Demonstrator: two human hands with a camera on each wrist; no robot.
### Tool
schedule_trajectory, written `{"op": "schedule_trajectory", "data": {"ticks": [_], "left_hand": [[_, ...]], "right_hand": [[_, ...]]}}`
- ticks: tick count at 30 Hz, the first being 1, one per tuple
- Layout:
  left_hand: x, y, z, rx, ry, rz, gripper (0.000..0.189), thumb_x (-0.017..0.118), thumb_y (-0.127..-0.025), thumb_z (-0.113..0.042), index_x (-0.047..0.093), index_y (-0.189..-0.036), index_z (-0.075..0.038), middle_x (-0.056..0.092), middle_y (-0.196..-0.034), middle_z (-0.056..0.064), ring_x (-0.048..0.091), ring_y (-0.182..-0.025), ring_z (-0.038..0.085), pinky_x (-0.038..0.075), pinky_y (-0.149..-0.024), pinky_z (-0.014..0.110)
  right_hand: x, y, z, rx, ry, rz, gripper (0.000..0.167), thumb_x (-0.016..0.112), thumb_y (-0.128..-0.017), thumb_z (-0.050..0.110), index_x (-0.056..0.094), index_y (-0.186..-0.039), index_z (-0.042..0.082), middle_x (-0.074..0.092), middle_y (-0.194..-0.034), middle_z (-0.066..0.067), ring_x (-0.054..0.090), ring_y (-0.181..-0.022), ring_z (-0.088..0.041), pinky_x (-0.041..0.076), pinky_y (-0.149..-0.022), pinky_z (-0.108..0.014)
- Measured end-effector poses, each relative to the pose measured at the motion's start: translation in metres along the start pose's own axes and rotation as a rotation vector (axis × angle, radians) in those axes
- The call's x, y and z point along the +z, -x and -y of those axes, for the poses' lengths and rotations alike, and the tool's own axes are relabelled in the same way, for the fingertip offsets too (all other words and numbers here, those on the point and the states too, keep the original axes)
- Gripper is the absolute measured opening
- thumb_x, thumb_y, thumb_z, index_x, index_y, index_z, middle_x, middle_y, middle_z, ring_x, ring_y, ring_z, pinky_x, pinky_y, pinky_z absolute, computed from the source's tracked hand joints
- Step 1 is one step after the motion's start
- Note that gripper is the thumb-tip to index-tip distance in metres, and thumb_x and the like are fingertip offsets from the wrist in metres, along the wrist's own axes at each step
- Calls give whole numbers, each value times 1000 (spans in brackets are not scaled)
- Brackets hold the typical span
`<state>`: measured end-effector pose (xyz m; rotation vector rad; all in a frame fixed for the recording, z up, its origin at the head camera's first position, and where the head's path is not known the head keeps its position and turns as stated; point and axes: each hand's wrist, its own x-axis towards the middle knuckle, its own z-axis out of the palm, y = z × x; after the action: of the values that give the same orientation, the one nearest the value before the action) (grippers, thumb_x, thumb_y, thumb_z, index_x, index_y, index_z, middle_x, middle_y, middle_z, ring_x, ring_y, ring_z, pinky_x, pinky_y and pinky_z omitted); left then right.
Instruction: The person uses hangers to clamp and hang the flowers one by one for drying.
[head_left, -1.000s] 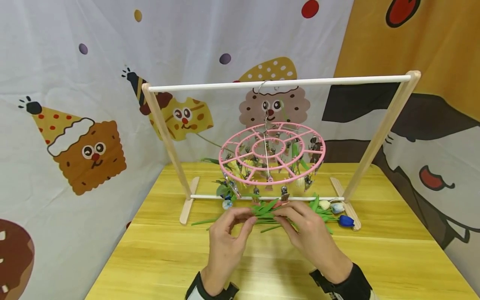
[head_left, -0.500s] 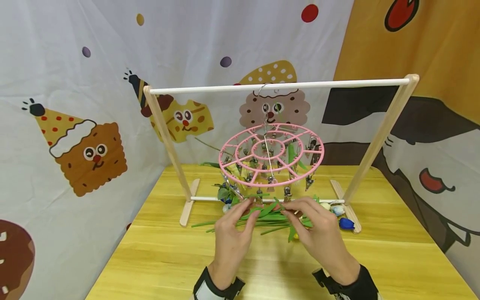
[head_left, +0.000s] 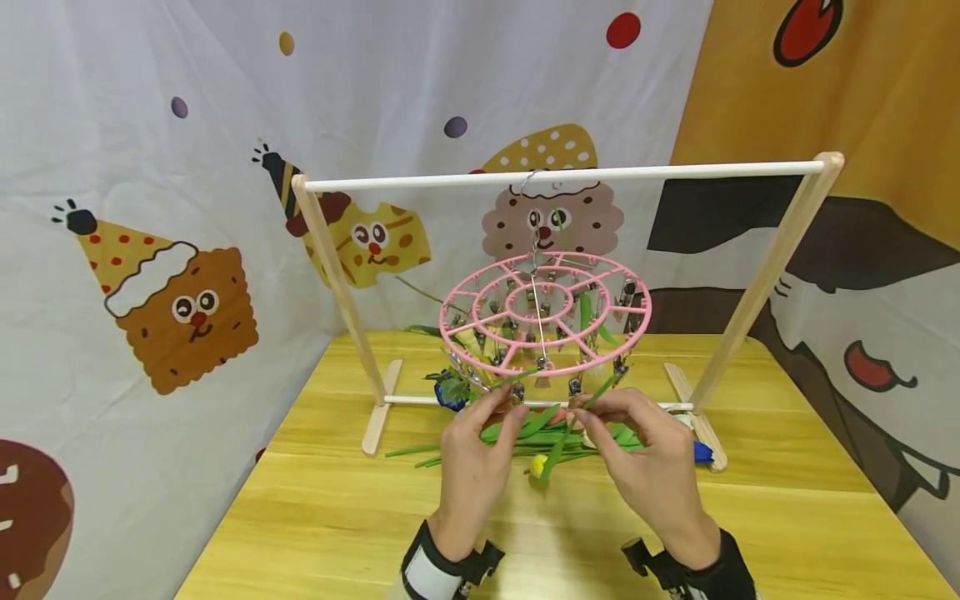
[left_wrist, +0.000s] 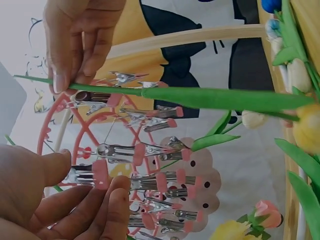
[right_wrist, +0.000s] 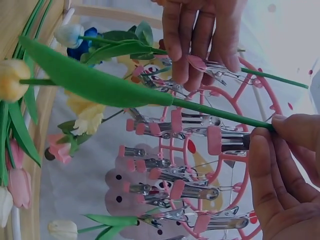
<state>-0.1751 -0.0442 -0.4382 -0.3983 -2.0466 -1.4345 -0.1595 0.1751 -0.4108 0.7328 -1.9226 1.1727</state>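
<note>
My right hand (head_left: 648, 442) pinches the green stem of a yellow tulip (head_left: 538, 467) near its end. In the right wrist view the tulip's long leaf (right_wrist: 95, 82) stretches left toward its pale yellow bloom (right_wrist: 11, 80). My left hand (head_left: 476, 454) has its thumb and fingers around a pink-tipped metal clip (left_wrist: 87, 175) at the near rim of the hanging pink drying rack (head_left: 543, 367). A light blue tulip (right_wrist: 69, 36) has its stem running behind that hand's fingers. Another pink-tipped clip (right_wrist: 227, 140) hangs close to the right fingertips.
A wooden stand (head_left: 345, 287) with a white top rail (head_left: 420, 181) carries the rack. Several clips hang from its rings, some with flowers. More tulips lie on the table (head_left: 300, 517) under the rack, a blue tulip (head_left: 702, 452) at the right.
My right hand has lifted the yellow tulip's stem from the pile toward the rack's near clips. The left hand has moved slightly right, to a clip at the near rim.
</note>
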Motion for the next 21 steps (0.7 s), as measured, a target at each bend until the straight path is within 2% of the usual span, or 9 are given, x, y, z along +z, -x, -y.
{"op": "schedule_trajectory", "data": {"ticks": [5, 11, 18, 21], "left_hand": [[-3, -5, -3, -60, 83, 16, 34, 83, -112, -28, 84, -143, -14, 90, -119, 2, 87, -105, 19, 73, -96, 33], [-6, -9, -2, -99, 132, 23, 29, 82, -112, -27, 86, -139, -16, 90, -116, 0, 87, -102, 18, 71, -97, 31], [-12, -14, -3, -197, 269, 86, 30, 83, -111, -23, 84, -140, -15, 90, -119, 6, 87, -101, 18, 70, -101, 29], [-14, -15, -3, -231, 318, 109, 31, 83, -111, -20, 83, -141, -13, 89, -123, 10, 87, -102, 16, 71, -99, 29]], "right_hand": [[4, 1, 1, 16, -91, -5, 48, 86, -87, -26, 82, -120, 8, 86, -114, -12, 84, -98, -8, 70, -88, -20], [9, 2, 0, 45, -164, 2, 45, 83, -89, -28, 81, -120, 4, 84, -116, -16, 85, -100, -13, 71, -93, -24], [12, 3, 0, 102, -166, -3, 38, 83, -93, -25, 81, -120, 2, 84, -114, -17, 85, -99, -9, 71, -94, -23], [14, 4, -1, 118, -174, -15, 37, 82, -93, -25, 81, -119, 0, 83, -113, -18, 85, -97, -9, 71, -92, -23]]}}
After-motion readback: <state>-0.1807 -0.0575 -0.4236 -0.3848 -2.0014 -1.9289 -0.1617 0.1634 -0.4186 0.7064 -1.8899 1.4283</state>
